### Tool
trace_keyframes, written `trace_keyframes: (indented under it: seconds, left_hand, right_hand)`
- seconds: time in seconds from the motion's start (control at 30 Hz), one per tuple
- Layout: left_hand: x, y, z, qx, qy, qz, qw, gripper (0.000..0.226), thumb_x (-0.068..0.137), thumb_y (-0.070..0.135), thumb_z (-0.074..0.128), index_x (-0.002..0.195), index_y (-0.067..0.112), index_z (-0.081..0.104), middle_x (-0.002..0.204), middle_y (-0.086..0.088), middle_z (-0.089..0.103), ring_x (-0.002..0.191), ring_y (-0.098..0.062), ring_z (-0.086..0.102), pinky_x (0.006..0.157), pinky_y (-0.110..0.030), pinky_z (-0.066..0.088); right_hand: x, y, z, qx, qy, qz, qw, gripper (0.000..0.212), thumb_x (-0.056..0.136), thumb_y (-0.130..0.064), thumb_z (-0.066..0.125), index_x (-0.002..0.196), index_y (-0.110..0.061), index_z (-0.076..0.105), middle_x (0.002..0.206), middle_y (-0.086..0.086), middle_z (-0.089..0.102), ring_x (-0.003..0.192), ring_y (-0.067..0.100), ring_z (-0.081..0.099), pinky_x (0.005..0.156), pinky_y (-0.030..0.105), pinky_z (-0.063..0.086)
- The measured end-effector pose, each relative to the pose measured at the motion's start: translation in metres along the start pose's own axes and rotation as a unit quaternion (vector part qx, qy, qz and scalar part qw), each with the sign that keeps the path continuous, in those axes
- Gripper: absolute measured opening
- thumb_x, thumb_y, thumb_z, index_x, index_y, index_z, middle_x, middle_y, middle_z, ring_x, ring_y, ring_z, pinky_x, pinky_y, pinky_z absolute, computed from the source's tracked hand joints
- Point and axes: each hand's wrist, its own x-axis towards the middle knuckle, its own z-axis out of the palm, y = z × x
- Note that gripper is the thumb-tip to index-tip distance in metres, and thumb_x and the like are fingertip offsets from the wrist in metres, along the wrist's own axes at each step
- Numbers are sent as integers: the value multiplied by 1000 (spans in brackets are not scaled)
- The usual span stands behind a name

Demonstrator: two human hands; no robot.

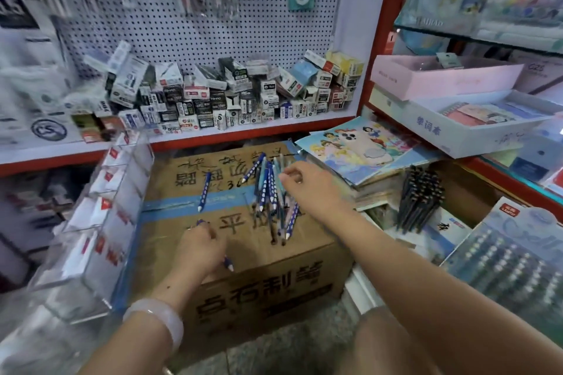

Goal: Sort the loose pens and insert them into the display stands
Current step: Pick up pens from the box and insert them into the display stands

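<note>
A dark blue pen (228, 262) is gripped in the curled fingers of the left hand (199, 250), its pale tip showing below the palm at about five o'clock and its other end just visible above the knuckles. A pale bangle (158, 318) is worn on that wrist. The right hand (307, 184) is held over the far end of a loose pile of blue pens (271, 198), fingers bent toward the pile; whether a pen is actually pinched cannot be told. The pile is spread on top of a taped cardboard box (243, 277), and a single blue pen (204, 192) lies apart from it at about nine o'clock. At nine o'clock from the box a clear tiered display stand (100, 222) is seen, its compartments holding white cards. At three o'clock from the pile a bundle of dark pens (422, 198) is stood upright, with cartoon-printed books (356, 146) beyond it. At twelve o'clock small stationery cartons (231, 97) are heaped on a shelf before a pegboard (198, 30)
</note>
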Motion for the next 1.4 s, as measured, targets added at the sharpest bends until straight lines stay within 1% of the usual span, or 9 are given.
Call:
trace_keyframes:
  seconds: [0.37,0.53,0.63,0.77,0.93,1.03,1.13,1.3,1.4]
  left_hand:
    - [46,-25,30,136,-24,-25,990,22,87,35,51,83,15,59,72,2,54,73,-19,55,62,-27,42]
    - [63,-40,20,106,-41,-53,992,26,87,34,50,76,13,60,79,-7,63,75,-24,59,62,-27,41]
    - [82,-44,-6,61,17,-70,996,36,90,32,49,68,6,61,73,-13,66,74,-29,61,60,-29,40]
    - [128,-40,-19,36,87,-65,993,20,88,11,46,92,-7,55,94,-32,62,86,-41,59,67,-34,38]
    - [170,-13,-5,79,50,-44,995,12,87,13,50,86,1,49,89,-18,55,82,-33,52,67,-30,36]
    - [176,-7,2,98,36,-66,992,25,88,22,54,67,7,50,74,-12,54,69,-28,52,60,-29,38]
    - [177,-6,8,140,35,-61,988,35,91,27,50,59,14,42,72,-11,51,71,-28,52,64,-29,39]
    - [207,12,9,160,-1,-33,987,35,92,29,51,64,10,44,64,-7,49,56,-20,45,53,-28,33]
    - [227,43,22,150,3,33,988,15,92,18,50,86,6,45,83,-13,55,75,-29,52,61,-30,36]
  right_hand:
    - [21,26,50,63,-55,67,994,22,97,-28,45,111,-16,57,105,0,64,100,15,61,90,36,51]
    - [33,30,54,80,-103,63,989,21,97,-27,45,111,-19,58,108,-2,63,102,14,59,96,38,48]
    - [44,33,54,47,-108,53,992,24,97,-28,45,113,-17,58,104,-1,64,93,14,62,91,37,50]
    - [62,49,52,14,-92,86,992,27,98,-28,42,117,-16,57,109,5,64,96,23,62,89,40,50]
    - [79,68,47,33,-45,105,993,26,99,-24,42,117,-14,57,111,6,65,92,22,64,83,31,49]
    - [85,78,43,41,-22,107,993,26,98,-24,42,118,-16,57,106,3,66,86,17,63,78,29,49]
    - [88,87,39,56,-14,111,992,25,98,-23,43,117,-16,58,109,3,65,89,13,59,74,22,42]
    - [90,98,33,48,1,126,991,25,98,-25,42,117,-20,58,113,-2,64,85,9,61,55,7,37]
    - [93,99,33,50,4,124,991,24,98,-26,42,116,-22,58,110,-5,65,85,5,59,52,1,31]
